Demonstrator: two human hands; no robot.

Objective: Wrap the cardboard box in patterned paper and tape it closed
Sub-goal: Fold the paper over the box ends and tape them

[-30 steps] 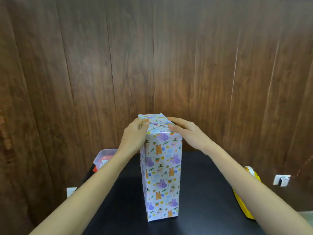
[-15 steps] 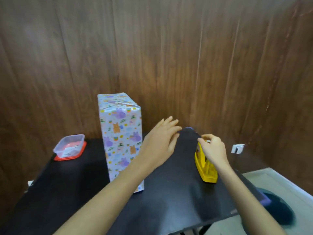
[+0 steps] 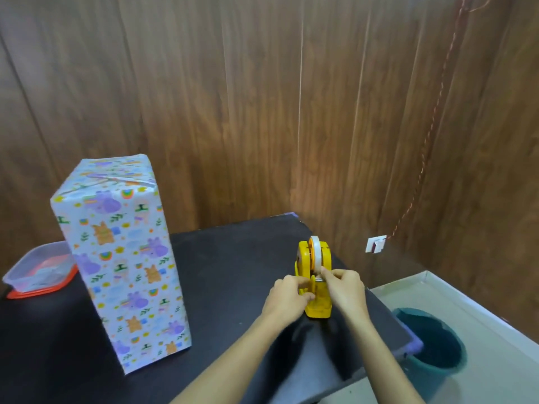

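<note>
The box (image 3: pixel 119 258) stands upright at the worktop's (image 3: pixel 233 272) left, already covered in patterned paper. At the right, both hands work the yellow tape dispenser (image 3: pixel 315 275): left hand (image 3: pixel 287 297) steadying it, right hand (image 3: pixel 344 288) fingers pinched at the tape end. More taping seemingly remains.

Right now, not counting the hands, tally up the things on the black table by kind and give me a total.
Wrapped box: 1
Yellow tape dispenser: 1
Clear plastic container with a red lid under it: 1
Total: 3
The teal bin stands on the floor beside the table, so it is not counted.
</note>
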